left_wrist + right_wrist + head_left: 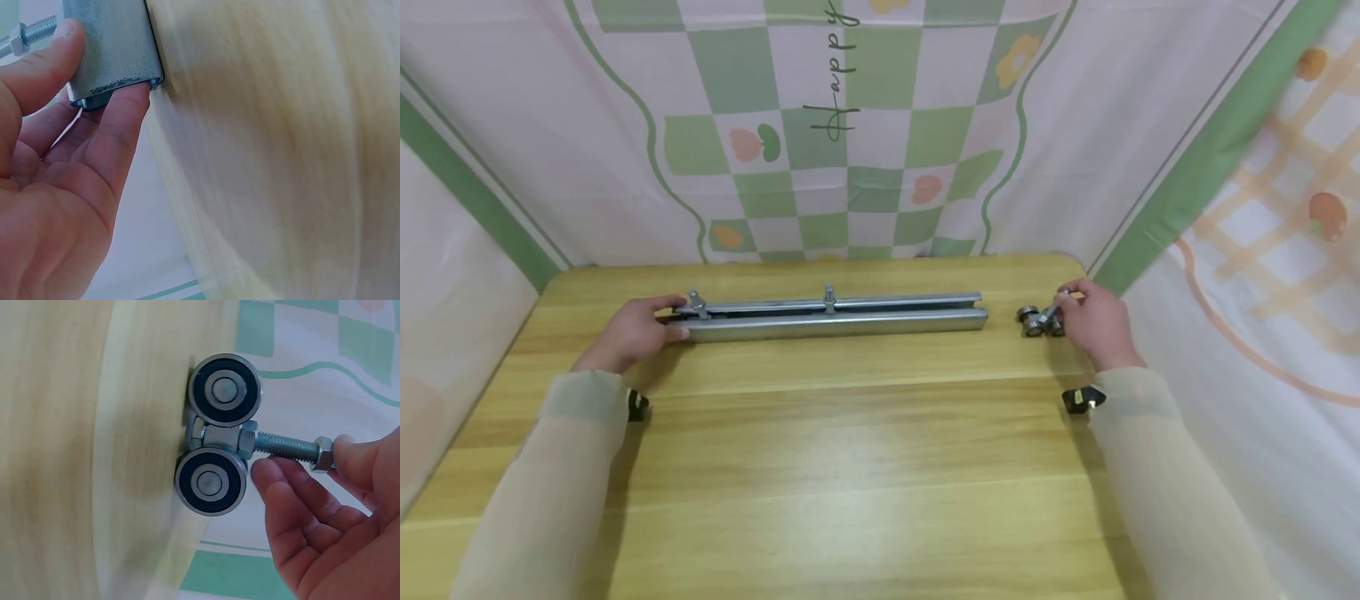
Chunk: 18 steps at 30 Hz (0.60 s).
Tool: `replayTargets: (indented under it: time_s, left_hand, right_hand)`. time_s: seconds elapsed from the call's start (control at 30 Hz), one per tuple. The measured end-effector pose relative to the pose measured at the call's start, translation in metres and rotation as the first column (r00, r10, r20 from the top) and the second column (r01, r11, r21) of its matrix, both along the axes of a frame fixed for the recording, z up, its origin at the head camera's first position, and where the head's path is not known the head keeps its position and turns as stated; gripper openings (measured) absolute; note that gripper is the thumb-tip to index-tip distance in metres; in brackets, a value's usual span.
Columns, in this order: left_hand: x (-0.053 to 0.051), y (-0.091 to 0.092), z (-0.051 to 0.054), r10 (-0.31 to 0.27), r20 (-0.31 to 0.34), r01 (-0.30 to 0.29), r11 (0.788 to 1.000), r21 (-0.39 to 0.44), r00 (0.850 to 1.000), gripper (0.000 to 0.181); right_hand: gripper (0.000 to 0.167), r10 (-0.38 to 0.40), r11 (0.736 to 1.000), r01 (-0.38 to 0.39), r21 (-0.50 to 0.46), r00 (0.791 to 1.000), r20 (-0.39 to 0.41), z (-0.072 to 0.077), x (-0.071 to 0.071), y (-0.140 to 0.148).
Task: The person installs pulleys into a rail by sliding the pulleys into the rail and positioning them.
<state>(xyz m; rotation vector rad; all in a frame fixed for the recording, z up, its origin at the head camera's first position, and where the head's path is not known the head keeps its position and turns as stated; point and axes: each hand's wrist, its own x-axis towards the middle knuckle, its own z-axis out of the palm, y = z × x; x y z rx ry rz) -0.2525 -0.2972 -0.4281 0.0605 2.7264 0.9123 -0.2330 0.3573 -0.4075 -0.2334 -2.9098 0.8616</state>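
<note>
A galvanized C-channel rail (838, 326) lies across the back of the table, its slot facing up. Two threaded bolts stand out of this slot, one bolt (698, 305) near the left end and another bolt (830, 298) mid-length. My left hand (631, 333) grips the rail's left end, with the thumb on its side and a fingertip at its open end in the left wrist view. Off the rail's right end, a roller trolley (219, 434) sits with its wheels on the table. My right hand (1097, 325) pinches the trolley's threaded bolt (287, 447) near the nut.
The wooden table (835, 467) extends toward me from the rail. A patterned curtain (880, 142) hangs behind its back edge, and cloth panels flank both sides. A small gap separates the trolley from the rail's right end.
</note>
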Motion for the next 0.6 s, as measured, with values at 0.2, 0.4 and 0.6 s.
replayTargets:
  time_s: [0.2,0.4,0.6]
  left_hand:
    - [0.001,0.002,0.000,0.001,-0.010,-0.001,1.000,0.002,1.000,0.068]
    - [0.002,0.001,0.001,-0.004,0.001,0.004,1.000,0.008,1.000,0.070]
    - [0.001,0.001,0.002,-0.005,0.018,0.005,1.000,0.002,1.000,0.071]
  right_hand:
    - [0.037,0.016,1.000,-0.016,0.002,1.000,-0.013,-0.001,-0.015,0.000]
    - [0.034,0.038,0.999,-0.038,0.002,0.999,-0.027,-0.002,-0.023,-0.008]
    - [0.029,0.055,0.998,-0.056,-0.025,0.998,-0.038,-0.003,-0.024,-0.025]
